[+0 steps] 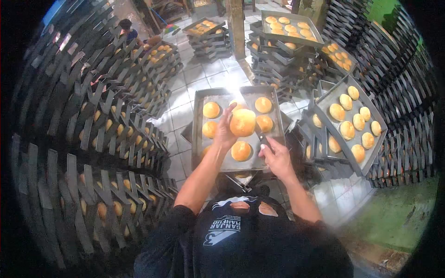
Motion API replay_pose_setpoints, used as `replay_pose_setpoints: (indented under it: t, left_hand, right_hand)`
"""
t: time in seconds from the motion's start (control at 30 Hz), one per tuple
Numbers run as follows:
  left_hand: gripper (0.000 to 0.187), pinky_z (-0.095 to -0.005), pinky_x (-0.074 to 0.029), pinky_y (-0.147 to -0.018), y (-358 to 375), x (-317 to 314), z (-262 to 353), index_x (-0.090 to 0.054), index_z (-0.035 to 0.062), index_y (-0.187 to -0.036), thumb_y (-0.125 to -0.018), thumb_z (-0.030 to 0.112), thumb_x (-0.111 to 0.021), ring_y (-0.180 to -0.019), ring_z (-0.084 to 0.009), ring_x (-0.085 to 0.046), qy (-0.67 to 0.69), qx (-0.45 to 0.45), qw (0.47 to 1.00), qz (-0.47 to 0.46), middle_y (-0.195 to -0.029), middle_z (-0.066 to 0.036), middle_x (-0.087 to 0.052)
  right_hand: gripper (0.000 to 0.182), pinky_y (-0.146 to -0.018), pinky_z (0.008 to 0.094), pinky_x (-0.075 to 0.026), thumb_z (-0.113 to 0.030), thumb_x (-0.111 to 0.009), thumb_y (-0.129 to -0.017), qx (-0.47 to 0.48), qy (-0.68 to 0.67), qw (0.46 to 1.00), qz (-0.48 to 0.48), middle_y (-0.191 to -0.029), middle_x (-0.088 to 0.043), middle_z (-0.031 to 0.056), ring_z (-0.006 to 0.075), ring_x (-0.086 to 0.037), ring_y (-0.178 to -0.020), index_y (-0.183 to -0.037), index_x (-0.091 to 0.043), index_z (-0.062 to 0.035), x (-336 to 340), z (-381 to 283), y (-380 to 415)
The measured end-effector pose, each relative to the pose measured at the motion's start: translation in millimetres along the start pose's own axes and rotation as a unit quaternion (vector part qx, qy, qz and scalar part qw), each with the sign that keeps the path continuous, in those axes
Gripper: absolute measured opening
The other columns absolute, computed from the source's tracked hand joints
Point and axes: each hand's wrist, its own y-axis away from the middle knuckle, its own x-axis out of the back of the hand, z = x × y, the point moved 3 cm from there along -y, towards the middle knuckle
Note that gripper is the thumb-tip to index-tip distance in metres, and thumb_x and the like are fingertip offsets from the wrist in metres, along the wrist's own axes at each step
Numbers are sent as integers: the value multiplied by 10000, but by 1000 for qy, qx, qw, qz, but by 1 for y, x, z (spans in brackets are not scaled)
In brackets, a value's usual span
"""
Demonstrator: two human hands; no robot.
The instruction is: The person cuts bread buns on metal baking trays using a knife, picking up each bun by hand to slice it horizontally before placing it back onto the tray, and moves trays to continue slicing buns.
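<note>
My left hand [226, 129] is wrapped around the side of a golden round bun [243, 123], holding it raised over the metal baking tray [199, 153]. In my right hand [278, 160] is a dark-handled knife [263, 138], its handle gripped between thumb and fingers. The knife's front end is close to the bun's lower right edge; most of its blade is hidden. Several more buns lie apart in the tray, among them a bun [241, 151] below the raised one and a bun [263, 105] at the upper right.
Stacked dark trays [111, 157] of buns rise on the left, with more stacks along the right. A tilted tray of buns [330, 121] stands at my right, and another bun tray [315, 41] sits farther back. A person [130, 34] is at the far left, beyond the tiled floor [211, 69].
</note>
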Motion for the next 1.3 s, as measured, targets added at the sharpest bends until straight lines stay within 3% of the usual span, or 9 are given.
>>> replay_pose_setpoints:
  t: [0.1, 0.17, 0.33, 0.4, 0.57, 0.63, 0.77, 1.13, 1.3]
  left_hand:
    - [735, -477, -519, -1041, 12, -4, -11, -488, 191, -1456, -907, 650, -655, -1273, -248, -591, -4, -18, 1000, -9, -1424, -53, -570]
    - [689, -445, -519, -1035, 9, 2, -22, -497, 198, -1458, -925, 598, -669, -1249, -234, -601, -34, -55, 995, 73, -1418, -32, -573]
    - [466, -432, -567, -943, -7, 22, -9, -604, 130, -1250, -940, 458, -721, -1090, -210, -661, -33, -105, 986, 125, -1185, -47, -663]
    - [442, -423, -580, -920, -11, 35, 4, -609, 110, -1218, -940, 435, -722, -1049, -213, -677, -7, -100, 989, 106, -1127, -56, -679]
    - [363, -419, -577, -897, -2, 18, -18, -610, 114, -1190, -954, 373, -705, -1015, -204, -678, -36, -74, 992, 95, -1096, -46, -676]
    - [264, -390, -567, -869, 3, 2, -36, -605, 104, -1182, -991, 277, -659, -984, -176, -664, -20, -45, 995, 85, -1073, -35, -654]
    - [263, -384, -575, -857, -12, 15, -26, -608, 106, -1165, -986, 287, -674, -979, -183, -672, 9, -74, 989, 127, -1053, -37, -658]
    - [355, -381, -562, -848, -7, 4, -39, -571, 78, -1191, -1043, 400, -595, -985, -172, -662, -23, -103, 987, 120, -1088, -56, -643]
    - [393, -390, -570, -834, -11, 19, -25, -574, 83, -1202, -1055, 447, -556, -974, -201, -681, -10, -76, 989, 126, -1088, -76, -673]
  right_hand:
    - [415, -801, 306, -528, -181, -617, -988, -3, -39, 999, 26, -884, -735, 129, 150, -677, -817, -1361, -615, 0, -7, 11, -9]
    - [373, -498, 242, -409, -180, -599, -1017, 19, -13, 999, 39, -776, -658, 3, 39, -480, -566, -1362, -624, -42, -12, 16, -14]
    - [398, -520, 260, -443, -188, -609, -1013, 47, 21, 998, 28, -765, -677, 11, 50, -519, -569, -1386, -616, -46, -13, 14, 5]
    - [444, -896, 384, -539, -190, -650, -970, 77, 132, 988, 16, -1006, -749, 175, 265, -719, -942, -1349, -606, 38, -6, 23, 24]
    - [448, -813, 371, -560, -213, -641, -979, 45, 52, 997, 18, -900, -747, 166, 251, -725, -821, -1345, -600, 44, -5, 33, 32]
    - [431, -562, 252, -467, -176, -624, -1008, 5, 42, 999, 21, -773, -684, 17, 59, -557, -619, -1412, -591, -31, -7, 25, 12]
    - [423, -580, 260, -475, -173, -624, -1005, 84, 91, 992, 29, -793, -680, 16, 60, -548, -634, -1397, -596, -14, -4, 34, 12]
    - [382, -602, 276, -484, -142, -619, -992, 2, 77, 997, 6, -742, -655, 66, 90, -561, -645, -1352, -614, -13, -8, 17, 7]
    - [398, -643, 292, -517, -142, -601, -1006, 33, 74, 997, 5, -778, -674, 68, 105, -598, -673, -1378, -594, 2, -5, 46, 43]
